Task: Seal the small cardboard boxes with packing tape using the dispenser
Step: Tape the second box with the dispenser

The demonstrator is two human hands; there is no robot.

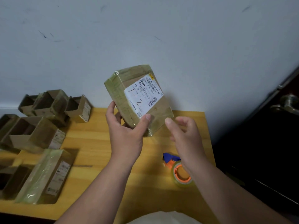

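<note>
A small cardboard box [129,84] wrapped in glossy tape, with a white shipping label on its face, is held tilted above the wooden table [90,143]. My left hand [126,133] grips its lower left corner, thumb on the label's edge and fingers behind. My right hand [186,135] hovers just right of the box's lower right corner, fingers relaxed and loosely spread, holding nothing. The tape dispenser [179,172], orange with a blue handle and a clear roll, lies on the table under my right wrist, partly hidden.
Several open cardboard boxes [48,102] crowd the table's left and back-left. A taped box [47,175] lies flat at front left. A dark door with a metal handle [286,104] stands to the right. A pale wall rises behind.
</note>
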